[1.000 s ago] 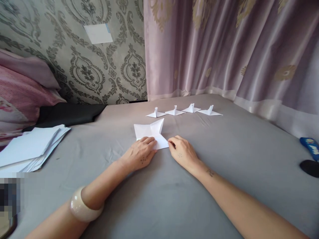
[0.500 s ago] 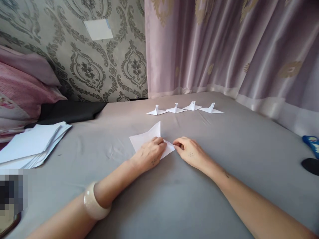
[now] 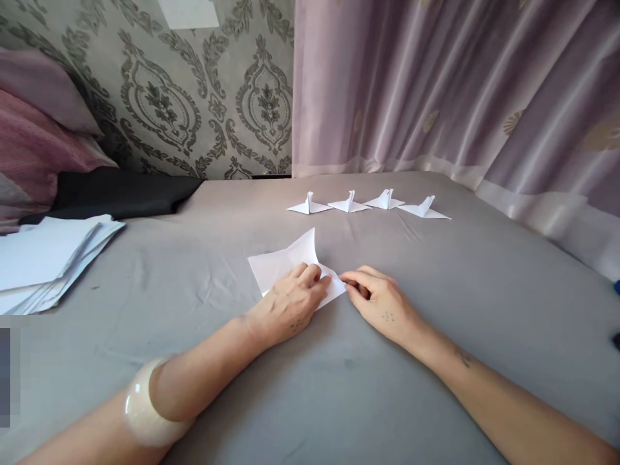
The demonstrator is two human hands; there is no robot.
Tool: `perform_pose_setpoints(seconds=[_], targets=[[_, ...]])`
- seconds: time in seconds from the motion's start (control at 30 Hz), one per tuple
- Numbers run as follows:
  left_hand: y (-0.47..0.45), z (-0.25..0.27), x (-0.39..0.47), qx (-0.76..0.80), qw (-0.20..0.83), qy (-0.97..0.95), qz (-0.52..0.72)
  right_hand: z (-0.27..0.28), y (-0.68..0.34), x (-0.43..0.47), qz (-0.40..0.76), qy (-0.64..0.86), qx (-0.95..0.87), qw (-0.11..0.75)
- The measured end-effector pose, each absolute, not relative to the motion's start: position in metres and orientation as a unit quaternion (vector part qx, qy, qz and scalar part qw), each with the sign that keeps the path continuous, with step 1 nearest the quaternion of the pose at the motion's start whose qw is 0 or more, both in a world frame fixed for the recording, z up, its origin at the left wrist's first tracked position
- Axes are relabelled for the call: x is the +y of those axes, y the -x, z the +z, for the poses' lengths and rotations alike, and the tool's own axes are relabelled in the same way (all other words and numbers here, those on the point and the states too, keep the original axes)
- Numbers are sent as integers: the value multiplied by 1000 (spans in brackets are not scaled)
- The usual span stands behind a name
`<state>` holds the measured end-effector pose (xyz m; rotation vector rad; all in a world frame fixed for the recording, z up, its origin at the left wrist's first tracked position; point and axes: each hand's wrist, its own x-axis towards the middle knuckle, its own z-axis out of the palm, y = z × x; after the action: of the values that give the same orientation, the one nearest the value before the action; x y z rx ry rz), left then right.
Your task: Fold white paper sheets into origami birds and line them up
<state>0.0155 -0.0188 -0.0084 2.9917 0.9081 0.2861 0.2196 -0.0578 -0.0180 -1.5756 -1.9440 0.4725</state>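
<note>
A partly folded sheet of white paper (image 3: 278, 263) lies in front of me, one flap standing up to a point at the far side. My left hand (image 3: 293, 297) rests on it with bent fingers, closed on the fold near its middle and covering part of the paper. At the sheet's right corner, my right hand (image 3: 375, 294) pinches the tip between thumb and forefinger. Beyond the hands stands a row of several folded white paper figures (image 3: 349, 203), each with flat pointed sides and a raised middle. A pale bangle (image 3: 148, 407) circles my left forearm.
A stack of white paper (image 3: 53, 255) lies at the left on the grey sheet-covered surface (image 3: 349, 381). Behind it are a black cloth-like item (image 3: 130, 194) and pink bedding (image 3: 43, 123). A patterned wall (image 3: 213, 97) and mauve curtain (image 3: 387, 84) border the far side.
The camera view has tilted down and shifted slightly. Both hands stay on the paper, the right still pinching its corner; the folded shape looks nearly the same.
</note>
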Motion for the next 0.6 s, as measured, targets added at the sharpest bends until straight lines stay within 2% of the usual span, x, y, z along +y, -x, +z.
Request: perform_pose_setpoints(seconds=[0.43,0.5,0.6], targets=[[-14,-8,-18,300,22,-950,88,-11,-215,-67,57,559,-812,158],[-14,-7,-18,303,22,-949,87,-12,-216,-66,67,559,-808,171],[-14,-7,-19,308,23,-947,91,-15,-220,-65,101,588,-762,252]])
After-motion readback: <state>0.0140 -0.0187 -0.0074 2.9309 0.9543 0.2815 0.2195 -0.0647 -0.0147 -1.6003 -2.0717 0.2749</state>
